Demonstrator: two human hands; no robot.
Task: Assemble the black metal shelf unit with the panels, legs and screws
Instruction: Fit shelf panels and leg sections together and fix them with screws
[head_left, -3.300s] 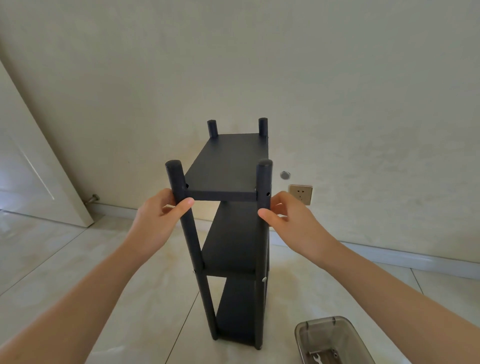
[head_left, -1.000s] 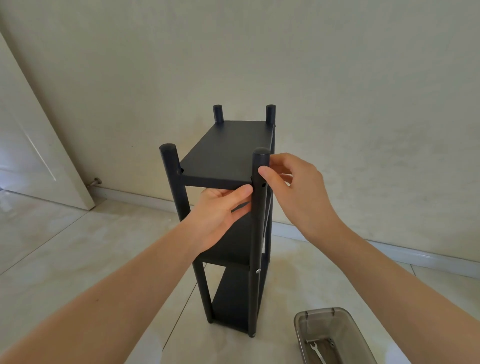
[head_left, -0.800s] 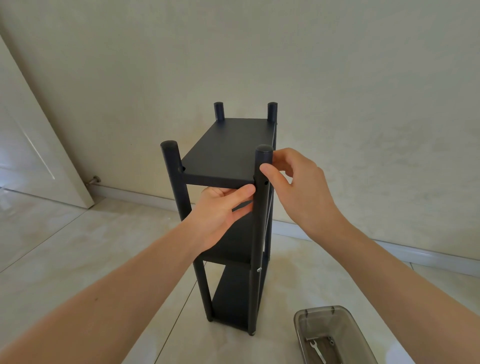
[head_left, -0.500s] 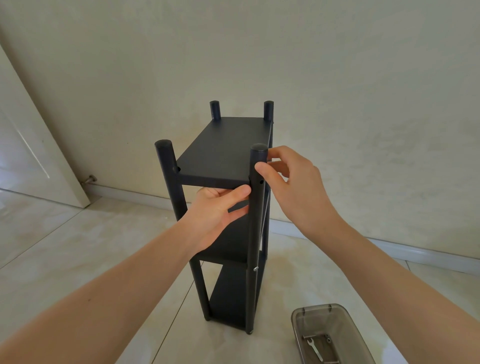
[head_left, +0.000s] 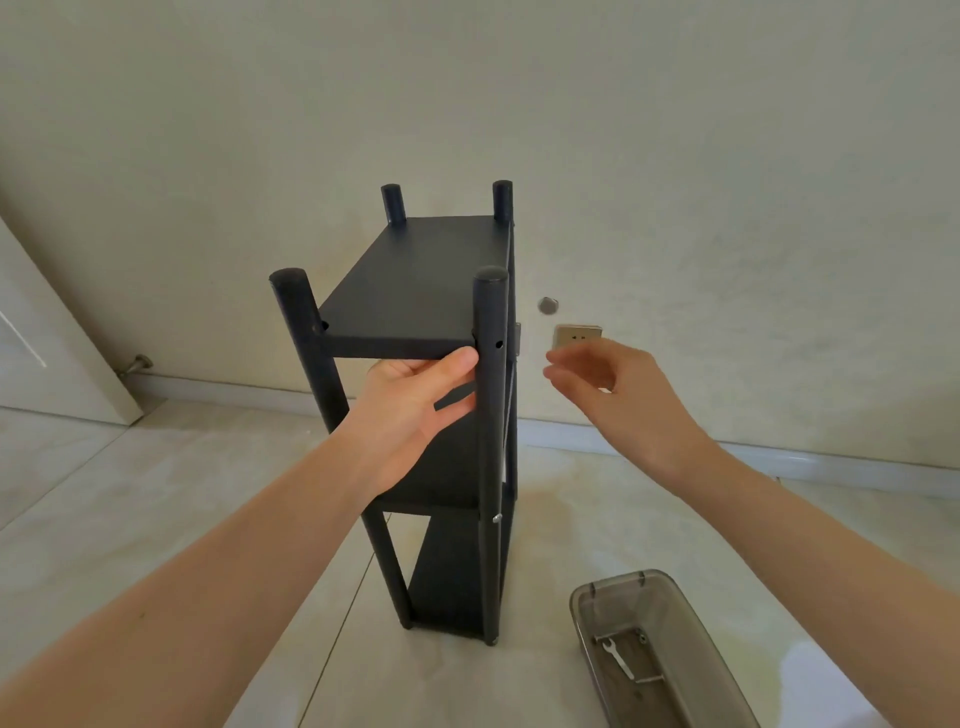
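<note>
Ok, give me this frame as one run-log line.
shelf unit: upright on floor | left hand: holds top panel's front edge by near-right leg | right hand: off shelf, blurred | tray: wrench inside

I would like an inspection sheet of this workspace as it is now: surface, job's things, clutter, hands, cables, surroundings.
Surface: pale tiled floor.
Job's things: black shelf unit upright, three panels fitted; open hole in near right leg; grey tray on the floor with a small wrench.
Clutter: nothing seen.
Hands: left hand holds the top panel's front edge; right hand in the air, apart, fingers curled, blurred.
Cables: nothing seen.
Surroundings: wall socket, white door.
</note>
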